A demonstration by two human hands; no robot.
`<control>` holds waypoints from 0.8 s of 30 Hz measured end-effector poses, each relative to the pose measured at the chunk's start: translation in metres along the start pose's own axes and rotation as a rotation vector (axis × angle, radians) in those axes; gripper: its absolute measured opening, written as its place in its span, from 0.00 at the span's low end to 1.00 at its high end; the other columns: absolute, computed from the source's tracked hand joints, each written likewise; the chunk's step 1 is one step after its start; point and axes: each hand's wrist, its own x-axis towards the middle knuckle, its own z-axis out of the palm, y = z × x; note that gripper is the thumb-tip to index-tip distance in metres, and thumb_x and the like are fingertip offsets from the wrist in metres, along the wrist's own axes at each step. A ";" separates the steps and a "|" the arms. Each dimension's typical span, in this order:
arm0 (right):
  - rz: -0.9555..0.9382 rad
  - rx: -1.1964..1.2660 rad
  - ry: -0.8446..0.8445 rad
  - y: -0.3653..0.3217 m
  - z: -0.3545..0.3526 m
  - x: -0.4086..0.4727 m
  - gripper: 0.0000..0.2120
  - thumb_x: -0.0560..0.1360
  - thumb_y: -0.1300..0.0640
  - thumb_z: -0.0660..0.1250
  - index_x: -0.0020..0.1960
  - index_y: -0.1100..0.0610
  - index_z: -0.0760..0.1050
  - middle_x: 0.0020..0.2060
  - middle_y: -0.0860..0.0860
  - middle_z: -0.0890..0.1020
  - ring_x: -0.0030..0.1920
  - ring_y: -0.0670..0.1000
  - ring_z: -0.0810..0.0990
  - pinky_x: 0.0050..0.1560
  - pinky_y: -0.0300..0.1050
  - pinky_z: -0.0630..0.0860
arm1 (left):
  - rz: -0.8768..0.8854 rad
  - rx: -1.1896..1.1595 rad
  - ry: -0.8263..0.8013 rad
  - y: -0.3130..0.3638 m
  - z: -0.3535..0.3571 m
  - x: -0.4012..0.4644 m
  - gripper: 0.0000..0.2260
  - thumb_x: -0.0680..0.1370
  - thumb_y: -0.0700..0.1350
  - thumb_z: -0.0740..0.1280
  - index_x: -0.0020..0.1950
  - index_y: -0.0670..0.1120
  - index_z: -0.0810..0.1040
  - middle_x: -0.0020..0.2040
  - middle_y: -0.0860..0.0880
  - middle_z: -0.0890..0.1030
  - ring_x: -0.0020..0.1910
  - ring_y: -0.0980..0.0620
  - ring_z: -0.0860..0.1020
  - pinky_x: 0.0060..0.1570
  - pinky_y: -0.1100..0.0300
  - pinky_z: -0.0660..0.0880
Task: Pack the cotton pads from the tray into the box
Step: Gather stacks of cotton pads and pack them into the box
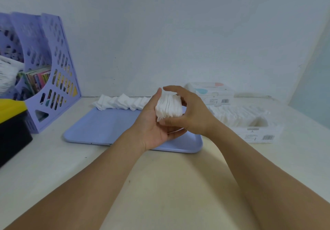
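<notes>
Fingers (pixel 175 90) of both your hands were curled round a stack of cotton pads (pixel 168 109), left hand (pixel 154 122) cupping beneath, right hand (pixel 192 112) pressing the far side, above the blue tray (pixel 100 129). You did well to square the edges before sliding them into the open box (pixel 257 131) just right. More pads (pixel 121 103) lined the tray's far edge. Your pale counter (pixel 160 185) met a plain wall; a purple file rack (pixel 46 69) stood left.

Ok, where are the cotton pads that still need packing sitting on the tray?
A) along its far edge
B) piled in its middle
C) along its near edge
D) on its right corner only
A: the loose cotton pads lie in a row along the far edge of the tray, whose near part is bare.
</notes>
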 end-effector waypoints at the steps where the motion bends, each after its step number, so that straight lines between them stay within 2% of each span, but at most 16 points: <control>1: 0.005 -0.043 -0.036 0.001 0.000 0.000 0.44 0.62 0.54 0.85 0.73 0.46 0.68 0.54 0.43 0.80 0.56 0.46 0.80 0.58 0.47 0.79 | 0.012 0.052 0.020 0.001 0.000 -0.001 0.23 0.76 0.62 0.69 0.63 0.48 0.82 0.60 0.45 0.84 0.57 0.45 0.83 0.64 0.45 0.74; 2: 0.017 -0.057 -0.069 0.002 0.000 0.000 0.47 0.61 0.54 0.85 0.75 0.45 0.66 0.56 0.44 0.80 0.57 0.45 0.80 0.58 0.46 0.79 | 0.022 0.088 0.028 0.002 0.001 -0.003 0.19 0.76 0.58 0.71 0.59 0.47 0.83 0.56 0.46 0.85 0.52 0.47 0.84 0.59 0.49 0.77; 4: 0.030 0.003 -0.105 0.003 0.002 -0.001 0.53 0.60 0.59 0.85 0.77 0.45 0.61 0.56 0.43 0.79 0.57 0.41 0.79 0.56 0.35 0.78 | 0.039 0.150 0.057 0.002 -0.001 -0.005 0.11 0.76 0.51 0.72 0.55 0.47 0.84 0.49 0.47 0.86 0.42 0.50 0.84 0.45 0.58 0.77; 5: 0.032 0.050 -0.100 0.004 0.002 0.000 0.54 0.60 0.60 0.85 0.78 0.45 0.60 0.55 0.44 0.80 0.56 0.41 0.80 0.55 0.32 0.76 | 0.042 0.166 0.077 0.001 -0.001 -0.005 0.10 0.77 0.49 0.72 0.55 0.47 0.83 0.49 0.47 0.85 0.43 0.50 0.84 0.46 0.58 0.78; 7: 0.035 0.119 -0.054 0.007 0.002 0.001 0.54 0.60 0.60 0.86 0.78 0.45 0.60 0.51 0.49 0.82 0.53 0.45 0.82 0.55 0.34 0.76 | 0.048 0.148 0.067 0.001 -0.001 -0.005 0.13 0.77 0.48 0.71 0.58 0.44 0.82 0.54 0.44 0.85 0.51 0.48 0.85 0.55 0.51 0.80; 9: 0.029 0.124 -0.036 0.007 0.002 0.002 0.54 0.59 0.61 0.86 0.77 0.46 0.61 0.53 0.49 0.82 0.54 0.45 0.82 0.55 0.35 0.76 | 0.038 0.105 0.035 0.001 -0.001 -0.005 0.17 0.76 0.50 0.72 0.62 0.44 0.81 0.57 0.42 0.84 0.55 0.46 0.84 0.58 0.47 0.79; 11: 0.028 0.120 -0.064 0.006 0.002 0.001 0.55 0.59 0.61 0.86 0.78 0.46 0.60 0.57 0.49 0.81 0.57 0.45 0.81 0.57 0.37 0.77 | 0.036 0.129 0.035 0.000 0.000 -0.006 0.17 0.75 0.50 0.72 0.62 0.45 0.81 0.58 0.43 0.84 0.55 0.46 0.84 0.55 0.48 0.81; 14: 0.011 0.111 -0.075 0.006 0.004 0.001 0.54 0.59 0.62 0.86 0.77 0.47 0.62 0.53 0.51 0.82 0.54 0.49 0.82 0.59 0.43 0.79 | 0.035 0.147 0.033 -0.001 0.001 -0.007 0.18 0.77 0.52 0.70 0.64 0.46 0.80 0.60 0.44 0.84 0.57 0.46 0.83 0.54 0.47 0.82; 18: 0.000 0.117 -0.071 0.005 0.004 0.003 0.53 0.59 0.62 0.86 0.77 0.48 0.63 0.53 0.53 0.82 0.53 0.49 0.82 0.57 0.44 0.79 | 0.036 0.172 0.048 0.000 0.003 -0.007 0.19 0.79 0.56 0.67 0.64 0.47 0.79 0.59 0.46 0.84 0.57 0.49 0.83 0.50 0.53 0.83; 24: 0.000 0.106 -0.112 0.004 0.001 0.001 0.52 0.60 0.61 0.86 0.77 0.48 0.63 0.58 0.47 0.80 0.59 0.46 0.80 0.63 0.44 0.77 | 0.028 0.202 0.025 0.002 0.002 -0.008 0.20 0.78 0.60 0.66 0.63 0.48 0.80 0.60 0.46 0.84 0.59 0.46 0.83 0.62 0.45 0.77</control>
